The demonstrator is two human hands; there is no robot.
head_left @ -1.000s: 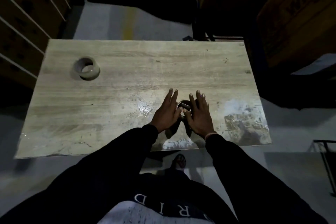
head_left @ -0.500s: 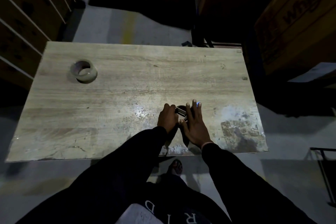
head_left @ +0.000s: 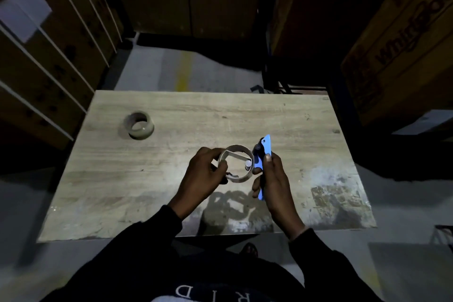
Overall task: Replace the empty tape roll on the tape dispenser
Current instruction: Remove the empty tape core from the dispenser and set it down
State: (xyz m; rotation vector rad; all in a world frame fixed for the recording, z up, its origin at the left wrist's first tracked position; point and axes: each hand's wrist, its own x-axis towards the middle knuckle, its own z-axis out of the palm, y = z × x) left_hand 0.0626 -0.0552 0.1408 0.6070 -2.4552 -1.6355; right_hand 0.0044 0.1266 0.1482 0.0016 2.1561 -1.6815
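I hold a blue tape dispenser [head_left: 266, 152] above the wooden table [head_left: 171, 179], near its middle front. My right hand [head_left: 274, 184] grips the dispenser's blue handle, which runs down through the fist. The empty cardboard tape core [head_left: 239, 179] sits around the dispenser's white frame, and my left hand [head_left: 203, 174] pinches the core's left rim. A full roll of brownish tape [head_left: 139, 125] stands apart on the table's far left.
Stacked cardboard boxes [head_left: 397, 51] rise at the right of the table and shelved boxes [head_left: 44, 61] at the left. Grey floor shows beyond the far edge. The table's front right is scuffed and stained.
Both hands have lifted the dispenser off the table, where they had been pressed over it. The left hand now pinches the empty core and the right holds the blue handle.
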